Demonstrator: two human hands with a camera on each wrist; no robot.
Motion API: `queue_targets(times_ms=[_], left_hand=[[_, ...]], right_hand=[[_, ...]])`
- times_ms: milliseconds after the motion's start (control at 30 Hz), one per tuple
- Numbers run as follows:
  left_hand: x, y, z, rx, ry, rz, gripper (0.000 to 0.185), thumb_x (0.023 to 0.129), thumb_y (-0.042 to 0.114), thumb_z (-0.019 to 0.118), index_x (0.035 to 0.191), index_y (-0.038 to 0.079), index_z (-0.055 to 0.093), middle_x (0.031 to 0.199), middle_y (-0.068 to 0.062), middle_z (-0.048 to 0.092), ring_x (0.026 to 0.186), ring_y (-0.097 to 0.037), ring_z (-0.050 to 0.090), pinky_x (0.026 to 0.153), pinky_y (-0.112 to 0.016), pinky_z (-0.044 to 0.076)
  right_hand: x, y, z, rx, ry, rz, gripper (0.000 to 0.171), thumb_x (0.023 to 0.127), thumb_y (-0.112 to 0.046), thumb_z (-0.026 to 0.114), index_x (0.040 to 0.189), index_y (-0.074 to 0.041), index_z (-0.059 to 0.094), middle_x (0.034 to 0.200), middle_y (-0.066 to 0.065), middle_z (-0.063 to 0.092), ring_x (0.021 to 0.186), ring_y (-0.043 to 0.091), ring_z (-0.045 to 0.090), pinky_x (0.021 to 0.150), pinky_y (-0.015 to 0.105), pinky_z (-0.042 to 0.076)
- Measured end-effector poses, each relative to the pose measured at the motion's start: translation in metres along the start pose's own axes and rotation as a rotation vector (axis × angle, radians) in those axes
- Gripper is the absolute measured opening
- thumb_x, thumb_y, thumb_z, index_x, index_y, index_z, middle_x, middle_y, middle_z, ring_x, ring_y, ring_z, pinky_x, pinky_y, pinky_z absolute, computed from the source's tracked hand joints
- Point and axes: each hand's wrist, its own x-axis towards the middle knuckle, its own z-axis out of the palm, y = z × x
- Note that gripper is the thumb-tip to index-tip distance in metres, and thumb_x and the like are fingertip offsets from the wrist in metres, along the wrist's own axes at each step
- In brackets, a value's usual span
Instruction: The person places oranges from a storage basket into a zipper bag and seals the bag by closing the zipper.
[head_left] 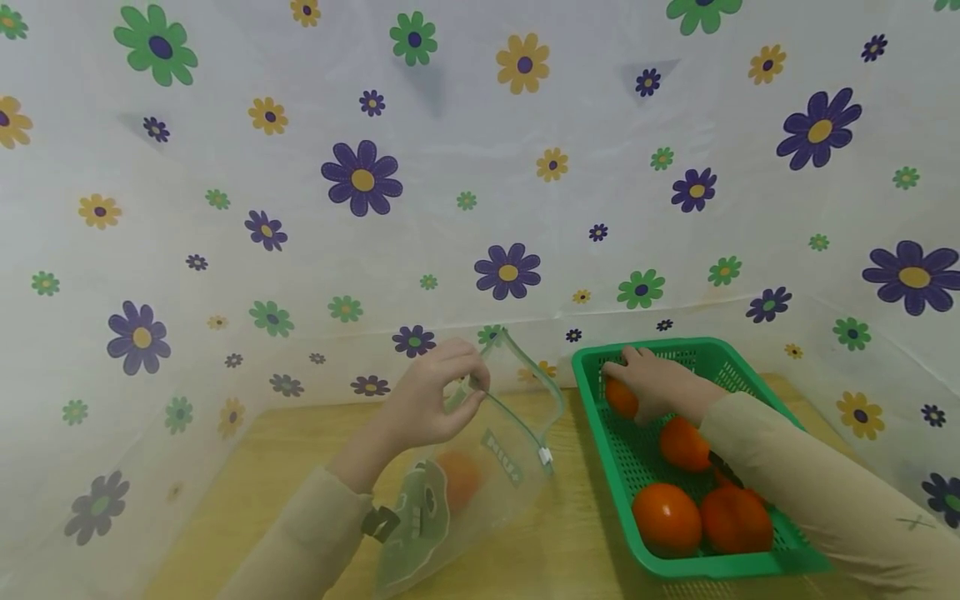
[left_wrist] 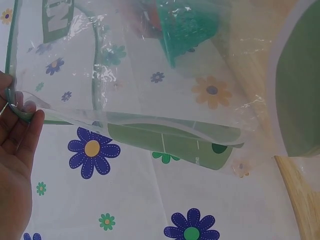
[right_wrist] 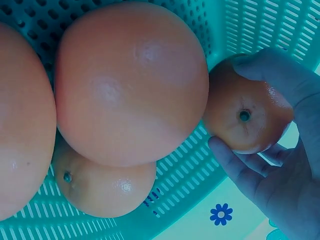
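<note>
beside the green basket (head_left: 592,392), to its left on the wood surface (head_left: 247,483), left hand (head_left: 431,400) pinches the rim of a clear bag (head_left: 480,475), mouth held up & open toward the basket; one orange fruit already shows thru the plastic. right hand (head_left: 660,385) is inside the basket's far-left corner, grip curled round a small orange (head_left: 621,397), fingers wrapping it in the wrist view. four more oranges lie nearer the basket's front. bag mouth sits just left of the held orange, so right hand is the nearer one; the bag's long axis runs back toward the person.
</note>
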Motion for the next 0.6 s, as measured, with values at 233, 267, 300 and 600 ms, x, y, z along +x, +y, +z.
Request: queue_targets(times_ms=[233,267,300,600], left_hand=[[0.0,0.0,0.001,0.001,0.005,0.001,0.012,0.085,-0.001,0.071,0.088,0.01,0.065,0.086,-0.001,0.065,0.088,-0.015,0.06,0.082,-0.03,0.055],[0.0,0.0,0.001,0.0,0.004,0.001,0.012,0.086,-0.001,0.071,0.088,0.01,0.065,0.086,-0.001,0.065,0.087,-0.015,0.06,0.082,-0.03,0.055],[0.0,0.0,0.001,0.0,0.005,0.001,0.012,0.086,-0.001,0.071,0.088,0.01,0.065,0.086,-0.001,0.065,0.087,-0.015,0.06,0.082,-0.03,0.055],[0.0,0.001,0.003,-0.004,0.008,-0.006,0.012,0.086,-0.002,0.07,0.088,0.01,0.066,0.086,-0.001,0.065,0.087,-0.016,0.059,0.082,-0.03,0.055]], right_hand=[[-0.003,0.0,-0.002,-0.026,0.029,-0.048,0.08,0.075,-0.017,0.093,0.146,-0.012,0.054,0.133,0.024,0.053,0.107,0.034,0.055,0.089,0.05,0.06],[-0.003,-0.001,-0.003,-0.029,0.03,-0.053,0.08,0.075,-0.017,0.093,0.145,-0.012,0.054,0.133,0.024,0.053,0.107,0.034,0.056,0.088,0.05,0.06],[-0.004,-0.002,-0.004,-0.031,0.031,-0.057,0.08,0.075,-0.017,0.093,0.145,-0.013,0.054,0.133,0.024,0.053,0.108,0.034,0.055,0.088,0.05,0.06],[-0.006,-0.008,-0.011,-0.056,0.019,-0.069,0.074,0.077,-0.019,0.092,0.14,-0.016,0.054,0.129,0.019,0.051,0.106,0.032,0.054,0.081,0.044,0.059]])
